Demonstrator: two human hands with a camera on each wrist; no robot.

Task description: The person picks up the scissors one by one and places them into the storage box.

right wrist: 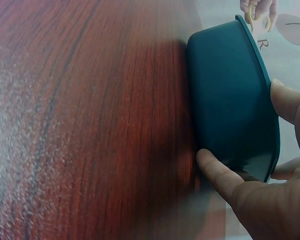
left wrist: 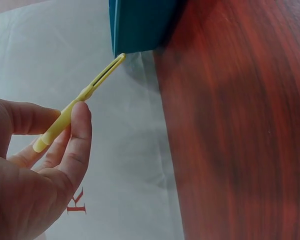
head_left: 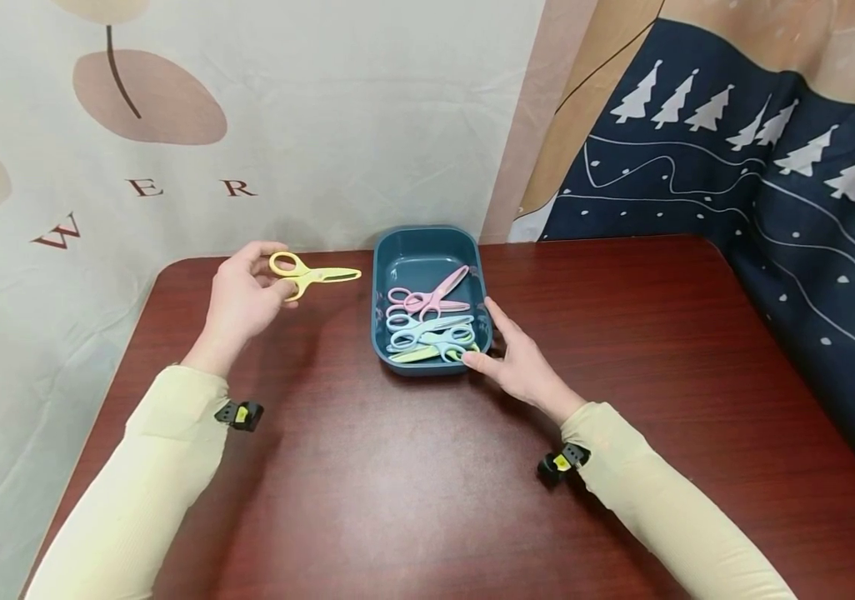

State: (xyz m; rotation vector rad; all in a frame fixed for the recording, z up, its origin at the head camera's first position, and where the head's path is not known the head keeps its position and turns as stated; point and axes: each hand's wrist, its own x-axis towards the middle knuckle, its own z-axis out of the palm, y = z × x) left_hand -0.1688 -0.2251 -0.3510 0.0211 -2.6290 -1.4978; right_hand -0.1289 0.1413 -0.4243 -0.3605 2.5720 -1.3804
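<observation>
My left hand (head_left: 242, 298) holds yellow scissors (head_left: 326, 275) above the table's back left, pinched by the handles between thumb and fingers. Their blades point right, toward a dark teal bin (head_left: 427, 254). In the left wrist view the same scissors (left wrist: 65, 117) show edge-on. Inside the bin lie pink scissors (head_left: 448, 285), light blue scissors (head_left: 420, 333) and, partly covered, green scissors (head_left: 414, 356). My right hand (head_left: 521, 362) rests against the bin's near right corner. Its fingers are extended along the outer side wall, and the thumb touches the near edge.
The bin stands on a dark red wood-grain table (head_left: 367, 483), near its back edge. Behind hangs a pale printed cloth (head_left: 337, 125). A navy cloth with white trees (head_left: 772, 233) hangs along the right side.
</observation>
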